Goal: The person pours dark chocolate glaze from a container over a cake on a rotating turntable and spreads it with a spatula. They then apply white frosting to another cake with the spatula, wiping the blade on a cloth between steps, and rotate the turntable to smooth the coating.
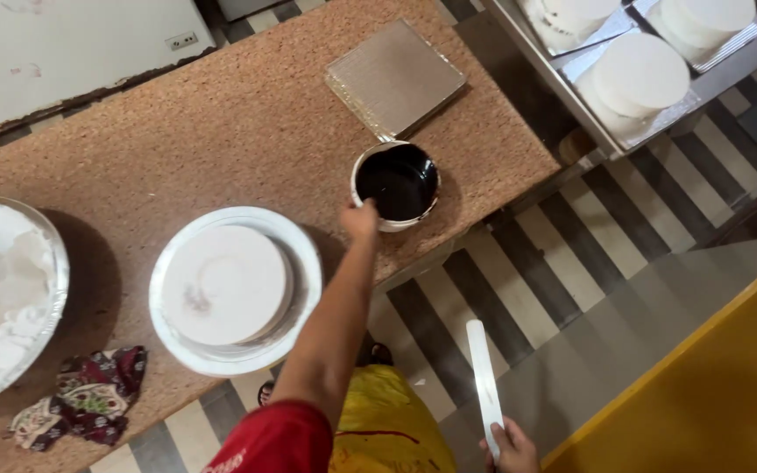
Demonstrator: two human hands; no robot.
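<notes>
My left hand (359, 219) reaches across the brown speckled counter (221, 123) and grips the near rim of a small metal pot (396, 182) filled with dark glossy liquid. My right hand (512, 448) hangs low beside my body, over the floor, closed on the handle of a long white flat spatula (482, 372) that points up and away. Left of my forearm stands a round white turntable (301, 254) with a pale round cake layer (225, 285) on it.
A large metal bowl of white cream (2, 289) sits at the counter's left edge, with a patterned cloth (89, 398) in front of it. A square silver board (396, 74) lies behind the pot. A metal shelf (571, 96) at the right holds round white cakes. Striped floor lies below.
</notes>
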